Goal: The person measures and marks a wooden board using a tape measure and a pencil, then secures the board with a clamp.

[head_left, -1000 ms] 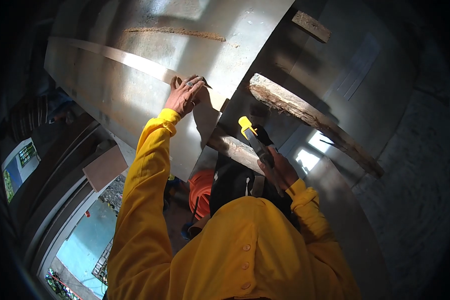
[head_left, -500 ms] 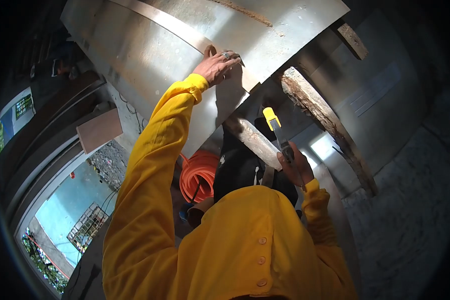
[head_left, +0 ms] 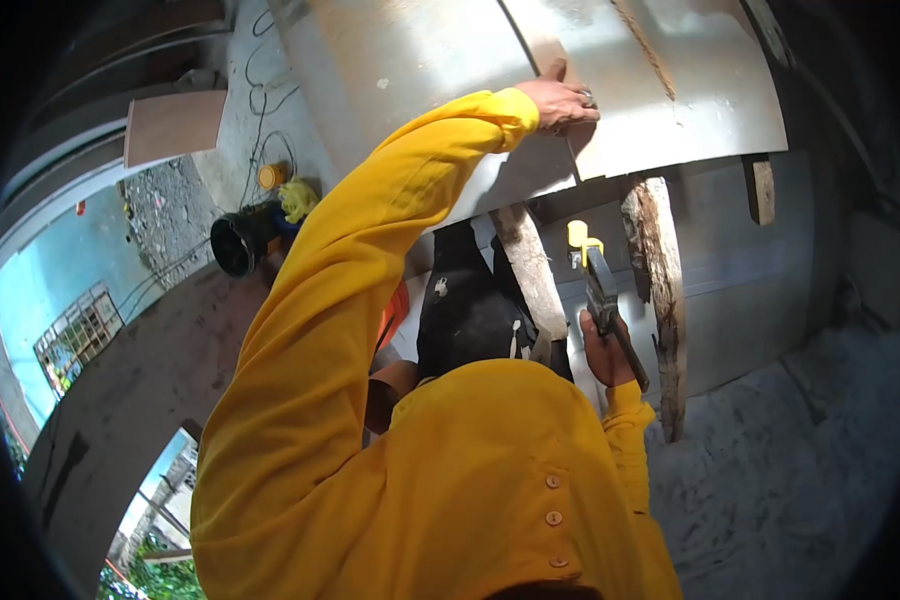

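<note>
My left hand [head_left: 562, 102], with a ring on one finger, rests on a narrow flat strip [head_left: 588, 150] that lies across the large pale sheet [head_left: 420, 60]. Its fingers are bent over the strip near the sheet's edge. Below that edge, my right hand [head_left: 608, 350] is wrapped round a dark clamp-like tool [head_left: 600, 285] with yellow pads at its upper end. The tool is upright and apart from the sheet.
Rough wooden legs [head_left: 660, 300] stick out under the sheet, one close beside my right hand. At the left are a dark round container [head_left: 235, 245], a yellow roll [head_left: 270, 177], loose cords [head_left: 260, 110] and a brown board [head_left: 175, 127]. Orange hose [head_left: 393, 315] shows beside my left sleeve.
The view has turned, so the sheet and its legs appear rotated and shifted right. My left hand is still on the strip, and my right hand still holds the tool.
</note>
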{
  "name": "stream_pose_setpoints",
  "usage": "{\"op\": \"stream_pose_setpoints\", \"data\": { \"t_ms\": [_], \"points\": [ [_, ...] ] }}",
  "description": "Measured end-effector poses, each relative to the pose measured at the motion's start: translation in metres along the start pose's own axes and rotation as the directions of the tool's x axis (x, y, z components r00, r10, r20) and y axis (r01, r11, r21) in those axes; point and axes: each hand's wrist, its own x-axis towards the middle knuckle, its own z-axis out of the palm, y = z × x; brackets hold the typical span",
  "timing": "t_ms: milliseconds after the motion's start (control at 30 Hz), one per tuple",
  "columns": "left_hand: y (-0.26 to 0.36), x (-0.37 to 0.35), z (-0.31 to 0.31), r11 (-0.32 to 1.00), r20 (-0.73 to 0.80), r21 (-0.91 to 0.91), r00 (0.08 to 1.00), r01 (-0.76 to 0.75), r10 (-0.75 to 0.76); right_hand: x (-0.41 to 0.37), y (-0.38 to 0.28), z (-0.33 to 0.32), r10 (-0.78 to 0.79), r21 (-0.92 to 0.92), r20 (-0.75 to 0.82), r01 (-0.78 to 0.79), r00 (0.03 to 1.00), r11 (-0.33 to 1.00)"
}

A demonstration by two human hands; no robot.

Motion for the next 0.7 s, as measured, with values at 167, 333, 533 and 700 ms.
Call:
{"op": "stream_pose_setpoints", "data": {
  "t_ms": [167, 333, 533, 700],
  "points": [
    [0.002, 0.003, 0.004, 0.999, -0.032, 0.041, 0.999, 0.034, -0.032, -0.002, 0.003, 0.006, 0.005, 0.024, 0.041, -0.006, 0.999, 1.000],
    [0.011, -0.004, -0.012, 0.997, 0.003, 0.047, 0.998, 0.063, -0.063, -0.005, 0.000, 0.007, 0.032, 0.013, 0.053, -0.033, 0.998, 0.999],
    [0.011, -0.003, -0.007, 0.996, -0.016, 0.026, 0.996, 0.090, -0.090, -0.002, 0.000, 0.007, 0.024, 0.008, 0.036, -0.024, 0.999, 1.000],
    [0.010, -0.002, -0.009, 0.995, -0.017, -0.022, 0.995, 0.096, -0.096, 0.002, -0.001, 0.000, 0.037, 0.020, 0.000, -0.037, 0.999, 0.999]
  ]
}}
